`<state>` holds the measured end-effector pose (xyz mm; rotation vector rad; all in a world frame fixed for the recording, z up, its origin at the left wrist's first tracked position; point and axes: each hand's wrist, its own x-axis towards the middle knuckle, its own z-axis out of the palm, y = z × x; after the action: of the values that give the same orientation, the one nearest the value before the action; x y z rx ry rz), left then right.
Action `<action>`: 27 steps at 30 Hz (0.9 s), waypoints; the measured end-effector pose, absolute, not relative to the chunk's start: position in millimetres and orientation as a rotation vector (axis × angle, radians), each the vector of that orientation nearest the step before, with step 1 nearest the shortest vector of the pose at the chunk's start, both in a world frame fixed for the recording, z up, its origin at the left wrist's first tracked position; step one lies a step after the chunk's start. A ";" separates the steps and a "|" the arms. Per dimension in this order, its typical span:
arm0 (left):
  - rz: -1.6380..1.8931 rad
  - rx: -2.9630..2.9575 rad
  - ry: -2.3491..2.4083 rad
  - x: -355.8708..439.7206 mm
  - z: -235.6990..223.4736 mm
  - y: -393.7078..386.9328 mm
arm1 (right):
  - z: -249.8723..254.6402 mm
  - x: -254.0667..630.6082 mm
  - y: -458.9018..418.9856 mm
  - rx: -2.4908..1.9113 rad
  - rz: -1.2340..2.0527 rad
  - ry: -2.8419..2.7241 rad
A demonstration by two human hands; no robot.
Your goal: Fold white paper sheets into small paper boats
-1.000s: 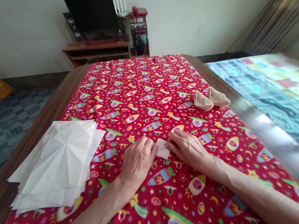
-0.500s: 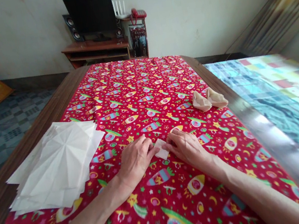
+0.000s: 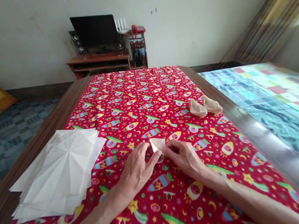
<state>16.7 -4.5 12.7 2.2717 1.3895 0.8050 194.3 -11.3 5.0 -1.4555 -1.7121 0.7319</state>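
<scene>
Head view: creased sheets [image 3: 65, 161] lay left on red cloth [image 3: 162, 187], two folded shapes [image 3: 198, 109] right; left hand [image 3: 138, 165], right hand [image 3: 184, 156] pinched small folded paper [image 3: 158, 143], forearms [image 3: 104, 215] angled inward.

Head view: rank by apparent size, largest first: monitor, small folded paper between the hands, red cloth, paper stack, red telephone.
1. Red cloth
2. Paper stack
3. Monitor
Smallest, not ranked: small folded paper and red telephone. They look alike; the paper is partly covered and nearer the camera.
</scene>
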 end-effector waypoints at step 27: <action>0.745 2.804 1.070 10.1 11.1 5.6 | -5.4 216.4 -12.6 -1.197 0.161 -2.307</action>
<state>10.1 5.6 11.1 2.8041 1.0697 0.7446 216.4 -12.6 -5.4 -1.1968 -2.3070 0.1606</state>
